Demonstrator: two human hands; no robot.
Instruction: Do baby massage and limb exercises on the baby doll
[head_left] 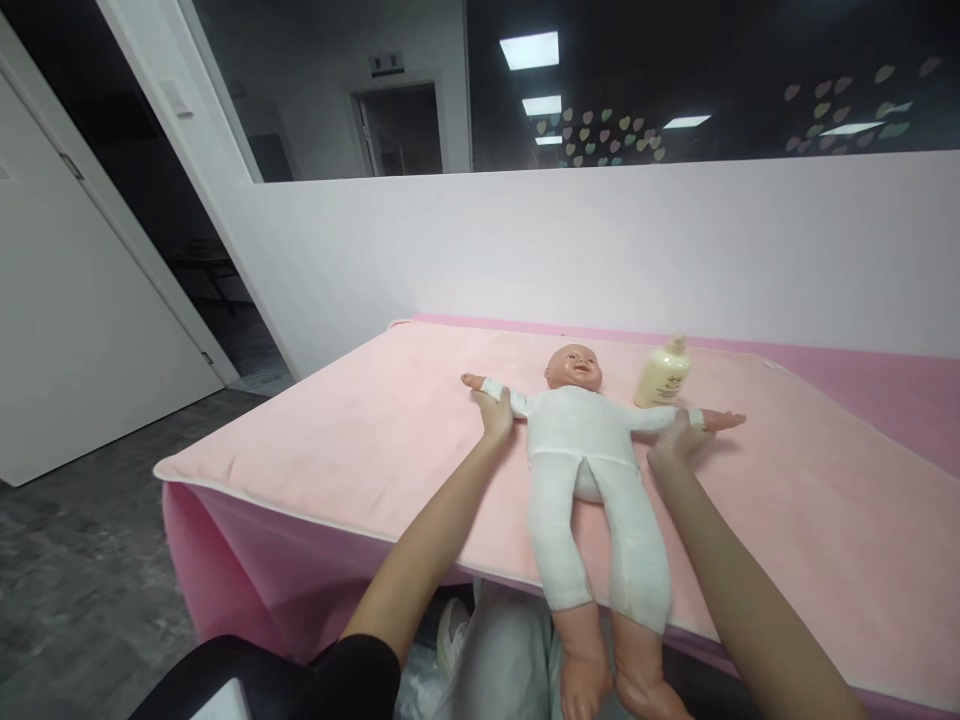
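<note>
A baby doll (581,425) with a white cloth body lies on its back on a pink blanket (352,430). Its head points to the wall, and its feet hang over the table's near edge. Both doll arms are spread out sideways. My left hand (495,412) is closed around the doll's arm on the left, close to the wrist. On the other side, my right hand (679,438) grips the doll's other forearm from below, its fingers partly hidden. A pale yellow pump bottle (663,375) stands just beyond that arm.
The table, draped in a darker pink cloth (247,570), meets a white wall (525,250) with a dark window above. At the left stands an open white door (82,290). My legs are under the table's near edge.
</note>
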